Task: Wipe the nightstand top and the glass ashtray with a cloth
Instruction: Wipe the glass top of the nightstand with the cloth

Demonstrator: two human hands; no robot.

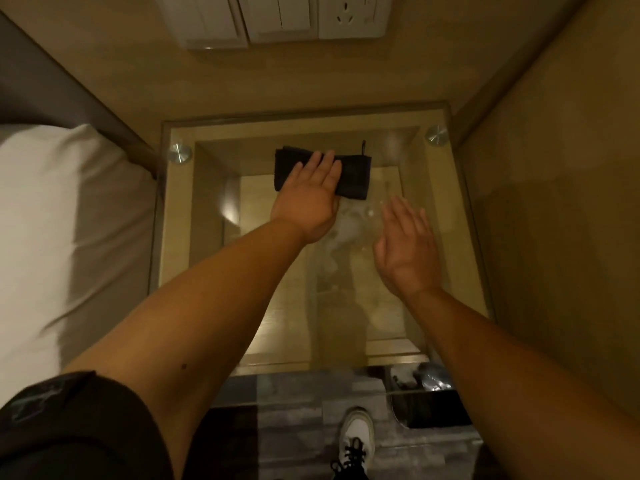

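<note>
- Nightstand top (460, 237): a clear glass pane on a pale wooden frame, with round metal studs at its two far corners; a reflection shows in the pane's middle.
- Cloth (353, 180): dark, folded into a rectangle, lying flat on the glass toward the far side, a small loop sticking out at its far right corner.
- My left hand (308, 199): palm down, fingers straight and together, pressing flat on the left part of the cloth; it grips nothing, only bears down.
- My right hand (407, 245): flat and spread, fingers extended, holding nothing, just to the right of the left hand and near the cloth's near right corner; whether it touches the glass I cannot tell.
- Glass ashtray: I cannot make it out with certainty anywhere on the pane.
- Bed (62, 237): white bedding, directly left of the nightstand.
- Wall plates (277, 19): light switches and a socket on the wall beyond the nightstand.
- Shoe (356, 441): white with dark laces, on the grey floor below.
</note>
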